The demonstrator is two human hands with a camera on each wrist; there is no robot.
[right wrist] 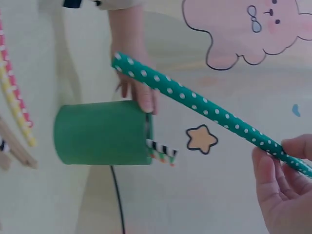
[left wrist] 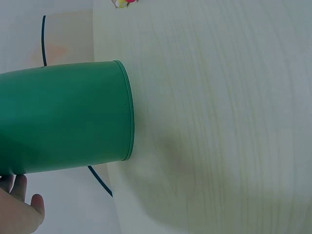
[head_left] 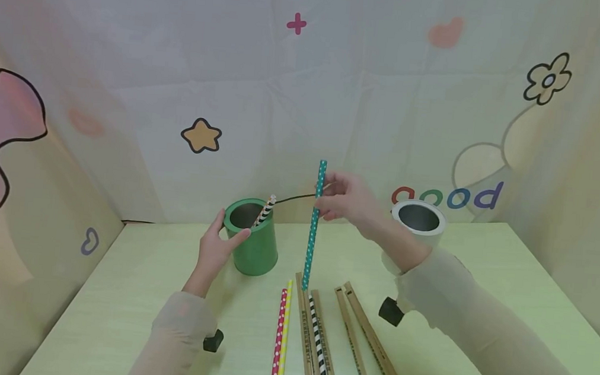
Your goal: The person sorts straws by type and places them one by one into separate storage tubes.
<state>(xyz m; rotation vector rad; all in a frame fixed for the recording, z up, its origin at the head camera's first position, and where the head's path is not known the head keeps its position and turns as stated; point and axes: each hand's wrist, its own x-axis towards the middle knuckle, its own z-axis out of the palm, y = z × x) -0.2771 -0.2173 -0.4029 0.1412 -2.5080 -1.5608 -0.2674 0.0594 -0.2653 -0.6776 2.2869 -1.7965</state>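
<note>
Teal dotted straw (head_left: 313,224) pinched in right hand (head_left: 349,202), left hand (head_left: 215,248) gripping green cup (head_left: 252,240), its contents mostly hidden

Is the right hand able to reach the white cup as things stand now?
Probably yes. The white cup stands just right of the right hand with nothing between them, but that hand pinches a teal dotted straw, which it must drop first.

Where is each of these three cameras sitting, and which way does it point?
Head: worn on the head, looking down at the table; both forearms, left hand and right hand show.
Left wrist: beside the green cup; fingertips only.
Right wrist: faces the teal dotted straw; right fingers show, left hand opposite.
All three share the green cup.
</note>
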